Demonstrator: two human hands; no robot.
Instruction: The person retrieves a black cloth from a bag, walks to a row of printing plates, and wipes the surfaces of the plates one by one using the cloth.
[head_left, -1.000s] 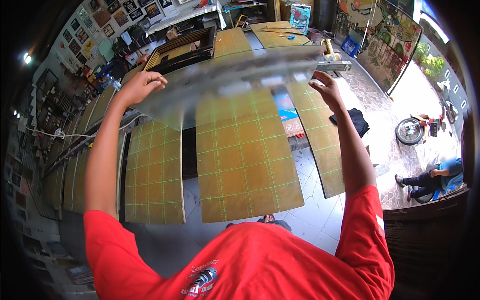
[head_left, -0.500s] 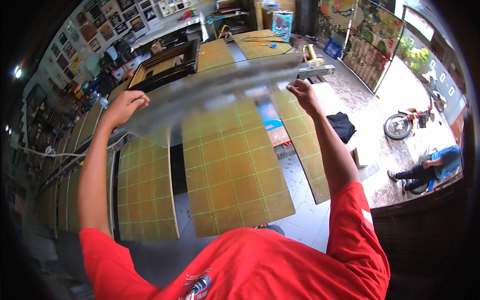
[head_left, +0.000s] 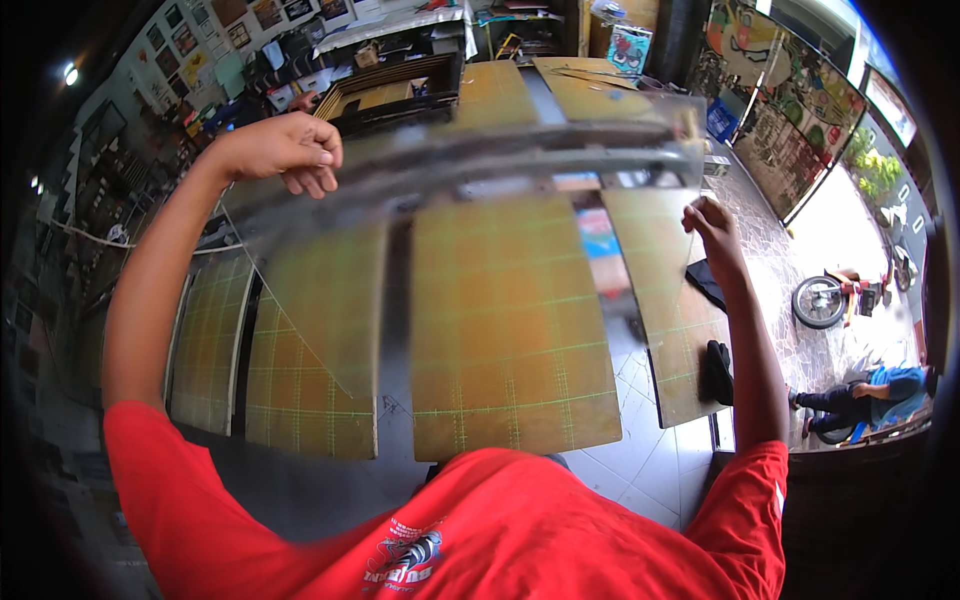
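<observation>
Head view: curled fingers [head_left: 709, 213] pinch clear sheet [head_left: 490, 235].

Sheet [head_left: 480, 150] spanned centre, between left hand [head_left: 285, 152], upper left, and right hand [head_left: 712, 228], right of centre. Boards [head_left: 515, 425] lay side by side beneath it. Open frame [head_left: 395, 73] sat behind, left of upper centre. Motorcycle [head_left: 840, 294] stood far right; person [head_left: 868, 393] was below it, lower right.

Sm. lettering [head_left: 402, 557] on red tee [head_left: 560, 530] (mostly illeg.).
</observation>
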